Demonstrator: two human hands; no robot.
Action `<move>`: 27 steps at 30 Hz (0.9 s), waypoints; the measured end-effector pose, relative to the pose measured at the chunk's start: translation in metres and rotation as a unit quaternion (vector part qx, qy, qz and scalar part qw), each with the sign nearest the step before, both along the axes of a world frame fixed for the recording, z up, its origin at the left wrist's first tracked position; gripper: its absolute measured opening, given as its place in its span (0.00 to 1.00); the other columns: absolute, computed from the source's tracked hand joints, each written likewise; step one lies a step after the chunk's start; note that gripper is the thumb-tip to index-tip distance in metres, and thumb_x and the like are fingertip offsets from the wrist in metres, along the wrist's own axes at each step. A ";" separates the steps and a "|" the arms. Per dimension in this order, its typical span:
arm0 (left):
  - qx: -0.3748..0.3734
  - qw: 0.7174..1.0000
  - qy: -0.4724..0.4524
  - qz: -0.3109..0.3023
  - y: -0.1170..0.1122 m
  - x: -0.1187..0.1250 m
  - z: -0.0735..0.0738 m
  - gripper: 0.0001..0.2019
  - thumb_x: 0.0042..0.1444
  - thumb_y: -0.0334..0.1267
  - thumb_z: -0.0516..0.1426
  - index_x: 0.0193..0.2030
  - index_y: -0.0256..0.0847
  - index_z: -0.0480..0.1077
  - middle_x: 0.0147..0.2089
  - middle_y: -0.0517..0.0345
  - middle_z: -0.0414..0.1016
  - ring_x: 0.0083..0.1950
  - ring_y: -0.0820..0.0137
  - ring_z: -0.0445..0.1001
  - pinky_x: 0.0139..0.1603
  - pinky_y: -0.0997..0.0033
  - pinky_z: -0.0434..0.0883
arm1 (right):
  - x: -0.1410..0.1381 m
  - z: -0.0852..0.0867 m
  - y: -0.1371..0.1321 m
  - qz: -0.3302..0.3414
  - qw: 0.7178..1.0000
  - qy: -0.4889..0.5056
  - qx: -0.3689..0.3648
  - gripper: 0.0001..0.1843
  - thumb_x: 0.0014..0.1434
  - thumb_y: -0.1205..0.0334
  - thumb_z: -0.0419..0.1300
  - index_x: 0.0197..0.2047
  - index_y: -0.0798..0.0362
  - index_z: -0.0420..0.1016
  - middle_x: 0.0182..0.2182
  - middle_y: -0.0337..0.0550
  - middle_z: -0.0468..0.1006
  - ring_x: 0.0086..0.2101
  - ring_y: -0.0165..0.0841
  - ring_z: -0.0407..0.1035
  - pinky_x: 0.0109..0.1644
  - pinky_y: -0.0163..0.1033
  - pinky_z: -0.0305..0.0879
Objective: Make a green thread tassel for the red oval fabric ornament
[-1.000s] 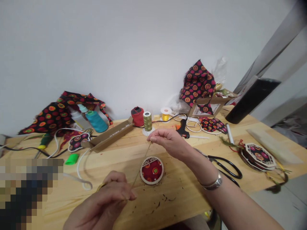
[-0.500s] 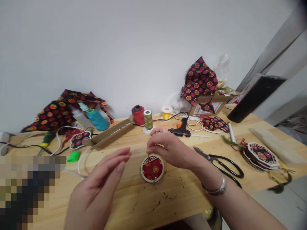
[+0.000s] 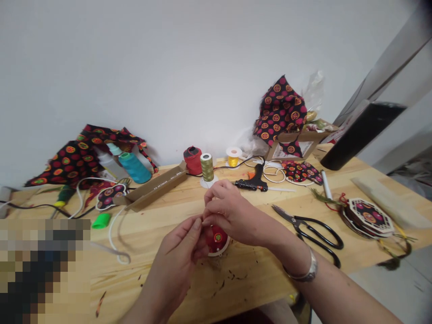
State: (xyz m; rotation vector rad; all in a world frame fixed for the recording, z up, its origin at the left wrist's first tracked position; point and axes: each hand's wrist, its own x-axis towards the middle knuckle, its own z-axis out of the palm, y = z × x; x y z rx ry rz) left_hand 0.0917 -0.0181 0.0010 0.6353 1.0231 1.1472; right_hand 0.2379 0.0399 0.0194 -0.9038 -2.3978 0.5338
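Observation:
A small round ornament (image 3: 218, 240) with a pale rim and red patterned cloth lies on the wooden table (image 3: 256, 274), half covered by both hands. My left hand (image 3: 180, 258) reaches in from below, its fingertips closed on the ornament's left edge. Above it, my right hand (image 3: 229, 213) has its fingers pinched together at the ornament's top; what it pinches is too small to make out. A silver bangle (image 3: 305, 270) circles my right wrist.
Black scissors (image 3: 313, 231) lie right of my hands, a black glue gun (image 3: 253, 182) behind them. Thread spools (image 3: 207, 167) in red, olive, yellow and teal, patterned fabric (image 3: 77, 155), a cardboard strip (image 3: 157, 186), white cord (image 3: 116, 234) and an octagonal ornament (image 3: 367, 216) crowd the table's back and sides.
A second ago both hands held a thin thread taut above the ornament. My left hand let go and opened, then both hands came down and closed together on the ornament.

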 end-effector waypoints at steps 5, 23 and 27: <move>-0.024 1.000 0.015 0.011 0.000 -0.002 -0.002 0.07 0.48 0.39 0.64 0.27 0.36 0.75 0.22 0.64 0.63 0.22 0.79 0.55 0.19 0.82 0.56 | 0.000 0.001 0.001 0.014 1.000 -0.006 0.008 0.08 0.60 0.69 0.56 0.30 0.55 0.73 0.41 0.42 0.69 0.48 0.36 0.55 0.53 0.45 0.53; -0.031 0.995 0.094 0.004 -0.003 -0.007 -0.007 0.10 0.48 0.41 0.63 0.35 0.37 0.79 0.16 0.69 0.54 0.19 0.80 0.44 0.16 0.82 0.47 | 0.004 -0.001 0.003 0.014 1.000 0.000 0.003 0.06 0.60 0.68 0.56 0.31 0.54 0.71 0.42 0.42 0.68 0.46 0.35 0.56 0.52 0.44 0.54; -0.027 0.994 0.106 0.018 -0.002 -0.006 -0.007 0.10 0.48 0.41 0.63 0.34 0.37 0.79 0.17 0.67 0.58 0.19 0.80 0.45 0.16 0.82 0.46 | 0.004 -0.003 0.003 0.013 1.000 0.005 0.007 0.06 0.60 0.68 0.56 0.32 0.54 0.71 0.41 0.42 0.68 0.46 0.34 0.56 0.52 0.44 0.55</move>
